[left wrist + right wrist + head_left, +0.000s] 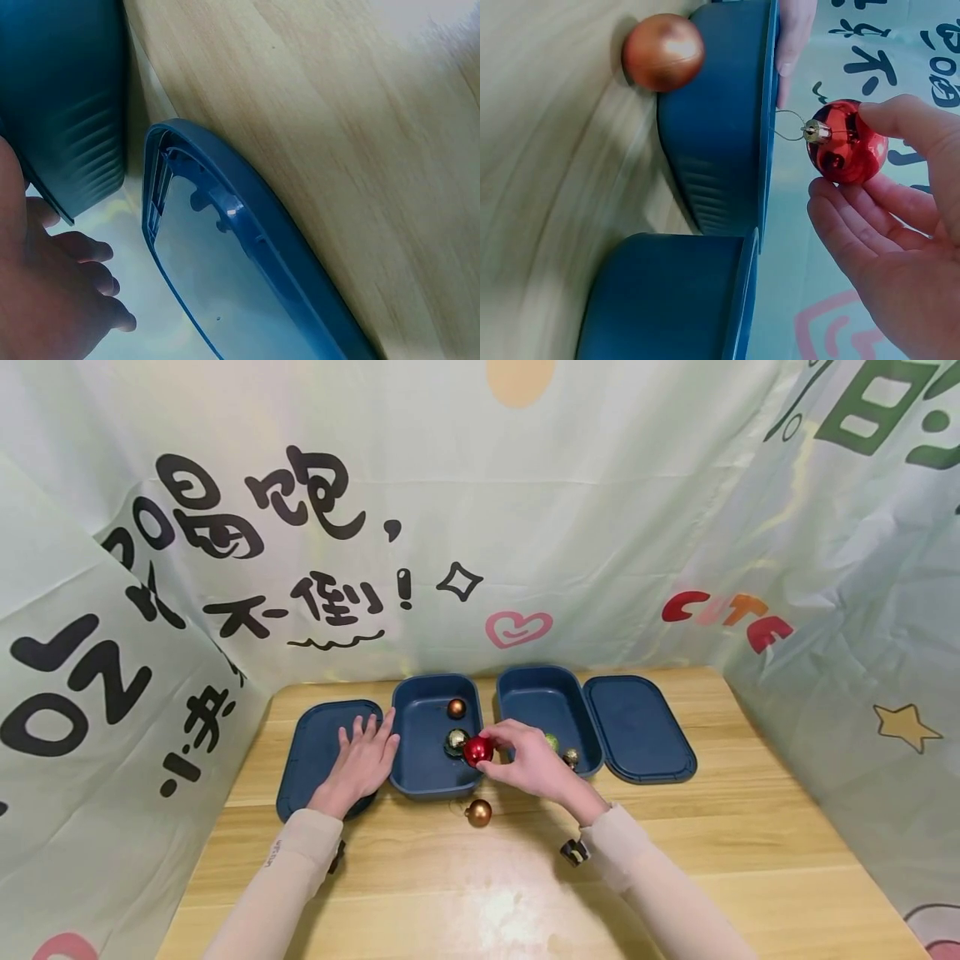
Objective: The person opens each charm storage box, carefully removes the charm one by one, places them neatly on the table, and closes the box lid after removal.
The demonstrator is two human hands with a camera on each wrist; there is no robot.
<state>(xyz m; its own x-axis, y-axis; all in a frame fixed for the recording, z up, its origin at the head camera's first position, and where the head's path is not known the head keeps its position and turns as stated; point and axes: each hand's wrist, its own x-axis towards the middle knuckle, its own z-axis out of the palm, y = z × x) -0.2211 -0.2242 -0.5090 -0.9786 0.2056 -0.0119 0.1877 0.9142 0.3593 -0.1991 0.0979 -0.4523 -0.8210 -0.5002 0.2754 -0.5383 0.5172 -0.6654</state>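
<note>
A shiny red bauble (478,750) with a metal cap and wire loop is pinched between the thumb and fingers of my right hand (528,760), above the right side of the left blue box (420,760). Inside that box lie a copper bauble (456,708) and a shiny gold-green one (456,742). My left hand (362,753) is at the same box's left rim, its fingers spread over the left lid (311,760) and holding nothing. Another copper bauble (478,812) sits on the table in front of the box; it also shows in the right wrist view.
To the right stands a second blue box (547,697), holding a green bauble (552,742) and small gold ones (572,757), partly behind my right hand. Its lid (641,727) lies beside it. A printed cloth (600,527) hangs behind the wooden table (510,893).
</note>
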